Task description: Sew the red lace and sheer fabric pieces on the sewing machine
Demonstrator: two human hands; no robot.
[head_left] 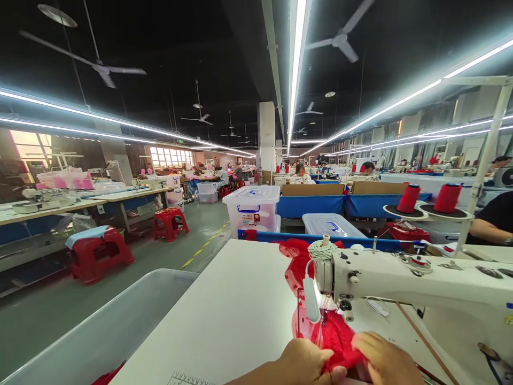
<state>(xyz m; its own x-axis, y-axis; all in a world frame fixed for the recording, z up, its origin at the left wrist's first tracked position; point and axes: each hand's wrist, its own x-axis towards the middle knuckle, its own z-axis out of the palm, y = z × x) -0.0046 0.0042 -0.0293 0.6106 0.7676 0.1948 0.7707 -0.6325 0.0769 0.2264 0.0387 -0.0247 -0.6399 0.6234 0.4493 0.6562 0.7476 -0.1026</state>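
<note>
Red cloth lies bunched on the white table, right under the needle end of the sewing machine, and both hands sit on its near edge at the bottom of the view. The left hand has its fingers curled and pressed together, thumb tip pinching a fold of the cloth. The right hand rests just beside it, fingers bent down over the cloth; whether they grip or merely press cannot be told, as the fingertips are hidden. Both wrists come in low from the bottom edge, knuckles up, hands nearly touching.

By its look the cloth is light, soft and limp: it would wrinkle and slide easily on the smooth table, so I judge it best held flat near the edge, close to the needle, with a pinch on each side.

Farther out, more red cloth trails away behind the machine. Two red thread cones stand on a rack to the right, a grey bin sits left of the table, and a clear lidded box stands beyond.
</note>
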